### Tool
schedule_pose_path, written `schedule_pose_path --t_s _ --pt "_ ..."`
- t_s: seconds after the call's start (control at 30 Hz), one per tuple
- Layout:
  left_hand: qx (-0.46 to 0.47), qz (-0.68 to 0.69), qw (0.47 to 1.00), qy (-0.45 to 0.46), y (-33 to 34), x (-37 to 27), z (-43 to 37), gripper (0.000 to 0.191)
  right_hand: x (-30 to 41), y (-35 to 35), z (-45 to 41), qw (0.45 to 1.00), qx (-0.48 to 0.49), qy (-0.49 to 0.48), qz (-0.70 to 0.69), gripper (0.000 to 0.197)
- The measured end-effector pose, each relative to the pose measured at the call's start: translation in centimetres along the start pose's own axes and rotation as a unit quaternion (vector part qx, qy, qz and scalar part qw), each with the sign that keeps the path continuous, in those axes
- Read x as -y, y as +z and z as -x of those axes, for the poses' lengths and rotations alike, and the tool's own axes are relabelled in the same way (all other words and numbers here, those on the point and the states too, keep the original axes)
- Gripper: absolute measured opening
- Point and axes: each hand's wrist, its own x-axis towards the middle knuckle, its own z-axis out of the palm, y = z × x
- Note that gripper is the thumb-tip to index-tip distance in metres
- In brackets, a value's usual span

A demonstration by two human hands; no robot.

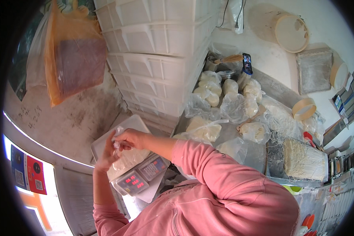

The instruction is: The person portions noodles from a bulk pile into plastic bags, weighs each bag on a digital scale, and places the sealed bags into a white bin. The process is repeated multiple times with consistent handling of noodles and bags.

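Observation:
My left hand (106, 153) and my right hand (130, 139) are close together over a digital weighing scale (132, 181). Between them they pinch the gathered neck of a clear plastic bag (129, 159). Pale contents, perhaps dough or noodles, fill the bag, whose lower part rests on the scale's tray (135, 121). Red digits glow on the display facing me. My hands and forearm hide part of the bag and tray.
Stacked white plastic crates (153, 59) rise beyond the scale. On the metal table at right lie bagged pale dough (205, 128), a wooden-handled tool, a wooden hoop (303, 109) and a tray of noodles (303, 159). A phone (247, 63) stands upright behind the bags.

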Motion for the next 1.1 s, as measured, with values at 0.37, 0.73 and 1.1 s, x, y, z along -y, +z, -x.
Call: schedule_pose_path --t_s 0.37,0.73,1.1 --pt "-0.145 0.11 0.957 -0.224 -3.2 5.5 1.0 0.015 -1.2 0.5 0.2 0.464 -0.073 -0.265 0.842 0.012" --pt "-0.356 0.168 0.908 -0.14 -8.2 10.8 1.4 0.013 -7.0 -0.7 3.4 0.6 -0.193 -0.255 0.733 0.014" --pt "-0.203 -0.556 0.806 0.006 -5.7 7.7 3.2 0.055 -2.6 -3.9 18.1 0.769 -0.283 -0.12 0.561 0.028"
